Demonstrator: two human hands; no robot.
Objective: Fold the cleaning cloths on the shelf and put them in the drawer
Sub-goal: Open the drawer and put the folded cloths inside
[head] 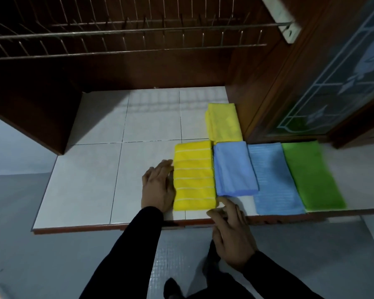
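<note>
Item: striped yellow cloth (194,175), folded, on tiled shelf (95,184) beside four other folded cloths. Left hand (158,186) flat against its left edge; right hand (231,229) relaxed at its near corner, gripping nothing. Likely soft, light, limp; lift from beneath by both edges.

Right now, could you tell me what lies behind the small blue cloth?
A folded plain yellow cloth lies directly behind the small blue cloth on the white tiled shelf, edges about meeting. Anything beneath either cloth is hidden.

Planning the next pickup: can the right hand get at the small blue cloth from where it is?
Probably yes. The right hand lies open at the shelf's front edge, its fingertips just short of the small blue cloth, with nothing between them.
</note>
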